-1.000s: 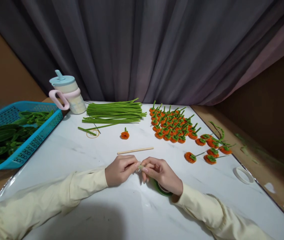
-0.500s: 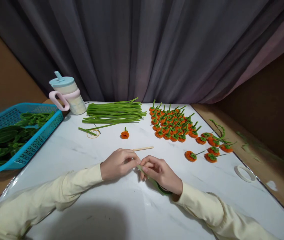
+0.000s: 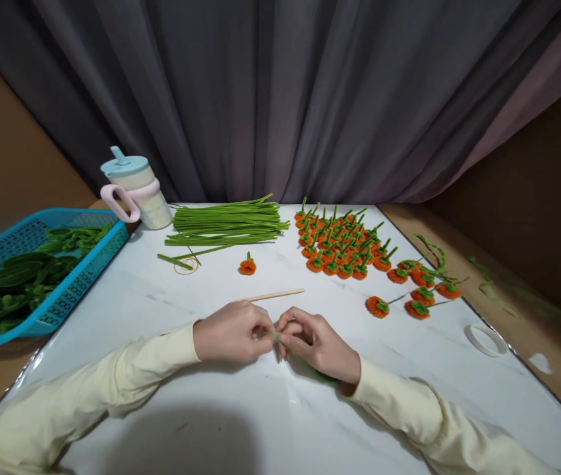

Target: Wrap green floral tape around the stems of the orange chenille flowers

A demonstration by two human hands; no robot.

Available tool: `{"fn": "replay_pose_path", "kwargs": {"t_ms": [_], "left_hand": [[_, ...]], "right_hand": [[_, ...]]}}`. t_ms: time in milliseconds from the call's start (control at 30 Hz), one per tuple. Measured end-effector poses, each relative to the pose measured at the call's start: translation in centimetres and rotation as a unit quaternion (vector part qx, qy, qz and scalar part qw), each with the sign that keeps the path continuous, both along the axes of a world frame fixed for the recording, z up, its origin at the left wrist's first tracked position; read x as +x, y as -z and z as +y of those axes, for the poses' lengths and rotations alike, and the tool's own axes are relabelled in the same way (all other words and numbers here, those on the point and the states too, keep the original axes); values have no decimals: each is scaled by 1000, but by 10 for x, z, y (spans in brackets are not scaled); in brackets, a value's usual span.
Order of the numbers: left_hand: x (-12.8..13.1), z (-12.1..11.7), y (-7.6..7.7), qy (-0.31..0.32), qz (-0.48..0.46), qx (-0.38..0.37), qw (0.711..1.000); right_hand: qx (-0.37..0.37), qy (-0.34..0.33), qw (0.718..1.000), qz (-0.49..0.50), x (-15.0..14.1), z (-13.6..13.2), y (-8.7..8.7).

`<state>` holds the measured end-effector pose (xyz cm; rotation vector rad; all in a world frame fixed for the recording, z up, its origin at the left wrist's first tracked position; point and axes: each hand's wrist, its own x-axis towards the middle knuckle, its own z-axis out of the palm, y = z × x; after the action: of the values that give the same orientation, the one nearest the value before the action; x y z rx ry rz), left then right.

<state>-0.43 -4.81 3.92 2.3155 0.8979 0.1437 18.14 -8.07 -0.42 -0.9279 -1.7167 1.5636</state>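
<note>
My left hand [image 3: 233,333] and my right hand [image 3: 317,343] meet fingertip to fingertip on the white table [image 3: 260,409], both pinched on a thin green strip [image 3: 276,336], probably tape. A green tape roll [image 3: 324,376] peeks out under my right wrist. A wooden stick [image 3: 280,293] lies just beyond my fingers. One orange flower with a green stem [image 3: 247,266] sits alone farther back.
A bundle of green pipe cleaners [image 3: 225,224] lies at the back. Several orange flowers [image 3: 344,247] cluster back right. A blue basket [image 3: 70,293] of green leaves stands left, a lidded cup [image 3: 136,188] behind it, a white ring [image 3: 485,340] at right.
Both hands have stayed together, shifting slightly left and away from me. The green strip between the fingers is more covered now.
</note>
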Motion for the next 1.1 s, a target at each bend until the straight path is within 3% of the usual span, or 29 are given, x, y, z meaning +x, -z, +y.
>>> {"fn": "replay_pose_path", "kwargs": {"t_ms": [467, 800, 1100], "left_hand": [[-6, 0, 2, 86, 4, 40, 996], [-8, -11, -6, 130, 23, 76, 988], [-8, -22, -7, 156, 33, 149, 976]], "right_hand": [[29, -16, 997, -63, -1, -1, -12], [11, -130, 979, -158, -2, 6, -33], [-127, -193, 973, -19, 0, 9, -22]]}}
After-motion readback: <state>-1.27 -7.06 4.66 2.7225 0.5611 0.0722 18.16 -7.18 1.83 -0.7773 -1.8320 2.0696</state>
